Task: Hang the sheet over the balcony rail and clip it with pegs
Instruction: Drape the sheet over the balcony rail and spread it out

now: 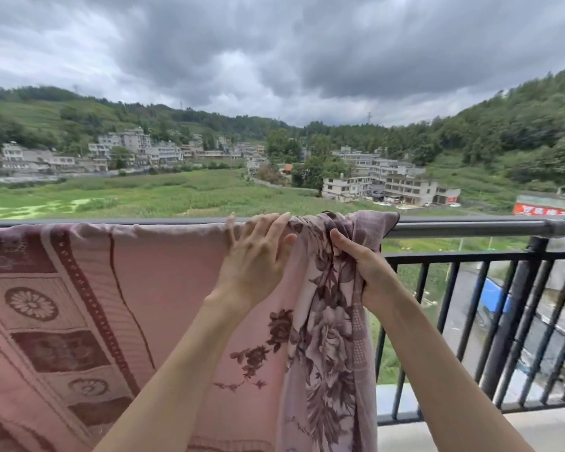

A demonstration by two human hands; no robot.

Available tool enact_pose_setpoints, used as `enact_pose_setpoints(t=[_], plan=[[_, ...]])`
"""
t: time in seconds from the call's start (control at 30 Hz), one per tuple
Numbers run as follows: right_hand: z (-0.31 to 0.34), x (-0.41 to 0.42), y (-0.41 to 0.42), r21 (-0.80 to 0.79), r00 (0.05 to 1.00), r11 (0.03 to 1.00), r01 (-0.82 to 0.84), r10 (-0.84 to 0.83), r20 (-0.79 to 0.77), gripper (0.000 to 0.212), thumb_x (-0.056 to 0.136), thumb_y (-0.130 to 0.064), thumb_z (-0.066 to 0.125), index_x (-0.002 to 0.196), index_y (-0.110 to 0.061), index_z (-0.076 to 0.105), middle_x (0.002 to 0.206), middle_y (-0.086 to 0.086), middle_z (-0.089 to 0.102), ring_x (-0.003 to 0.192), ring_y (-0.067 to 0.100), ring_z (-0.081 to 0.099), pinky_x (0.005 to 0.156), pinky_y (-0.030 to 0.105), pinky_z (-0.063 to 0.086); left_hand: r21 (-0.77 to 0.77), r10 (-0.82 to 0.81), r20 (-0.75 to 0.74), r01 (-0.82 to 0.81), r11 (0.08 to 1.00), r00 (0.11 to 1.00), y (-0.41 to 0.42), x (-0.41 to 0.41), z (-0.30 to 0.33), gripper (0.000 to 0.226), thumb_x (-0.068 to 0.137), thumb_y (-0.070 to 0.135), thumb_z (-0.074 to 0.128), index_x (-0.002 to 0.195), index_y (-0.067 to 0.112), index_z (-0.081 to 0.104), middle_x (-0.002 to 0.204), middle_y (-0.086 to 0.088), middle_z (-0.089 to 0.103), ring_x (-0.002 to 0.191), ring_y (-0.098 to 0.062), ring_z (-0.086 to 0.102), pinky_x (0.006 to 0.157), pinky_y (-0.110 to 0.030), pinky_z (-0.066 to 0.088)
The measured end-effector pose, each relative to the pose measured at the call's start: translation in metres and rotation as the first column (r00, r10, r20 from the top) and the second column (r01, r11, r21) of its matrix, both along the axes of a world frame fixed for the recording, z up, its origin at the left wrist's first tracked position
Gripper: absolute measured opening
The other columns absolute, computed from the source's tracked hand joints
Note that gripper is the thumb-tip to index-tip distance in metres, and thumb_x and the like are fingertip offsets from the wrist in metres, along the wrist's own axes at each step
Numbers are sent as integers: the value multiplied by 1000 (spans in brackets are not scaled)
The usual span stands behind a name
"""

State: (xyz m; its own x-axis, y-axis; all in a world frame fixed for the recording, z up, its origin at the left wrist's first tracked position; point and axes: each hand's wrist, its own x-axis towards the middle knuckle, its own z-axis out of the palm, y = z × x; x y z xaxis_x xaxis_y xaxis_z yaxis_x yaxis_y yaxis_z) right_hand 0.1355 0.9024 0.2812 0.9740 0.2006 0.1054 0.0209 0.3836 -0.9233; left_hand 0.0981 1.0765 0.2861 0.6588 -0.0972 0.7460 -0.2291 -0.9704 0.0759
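Note:
A pink sheet (163, 288) with dark maroon flower and border patterns hangs over the grey balcony rail (470, 227), covering it from the left edge to about the middle. My left hand (258, 256) lies flat on the sheet just below the rail top, fingers spread over the fold. My right hand (362, 265) is closed around a bunched, hanging part of the sheet's right end, just under the rail. No pegs are in view.
Black vertical bars (444, 321) and a thick dark post (516, 308) carry the rail on the right. A pale concrete ledge (535, 425) runs at the bottom. Beyond lie green fields, village buildings, wooded hills and a road far below.

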Motion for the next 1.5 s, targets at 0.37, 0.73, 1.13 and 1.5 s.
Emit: enact_pose_setpoints(t=[0.37,0.73,1.13,1.5], plan=[[-9,47,-141,39,999,999,28,-27,-24,63,58,-34,75,112,-3,66,104,19,70,94,32,68,86,44,54,-94,326,115,-316,944,938,-29,25,-10,53,87,54,20,107,23,58,102,-5,56,103,-28,44,100,-40,12],[-8,48,-159,-8,999,999,41,-41,-14,48,67,-35,75,108,-11,68,100,12,73,91,26,70,88,44,54,-125,327,-31,-328,936,945,-100,19,3,51,95,45,13,137,27,34,139,0,39,134,-19,27,111,-52,-13],[-3,44,-192,-33,981,981,192,-192,9,42,76,-31,71,109,-5,66,93,10,75,80,22,72,70,34,60,14,139,86,-140,990,987,-174,65,-7,53,89,50,15,113,21,54,104,-2,58,101,-26,49,87,-37,17],[7,62,-246,-28,862,862,507,-505,41,22,80,-29,71,91,-10,70,100,13,71,92,27,67,88,44,54,-2,125,129,-125,992,984,-175,71,-9,40,91,43,27,106,21,57,96,-1,60,92,-27,53,85,-35,20]])
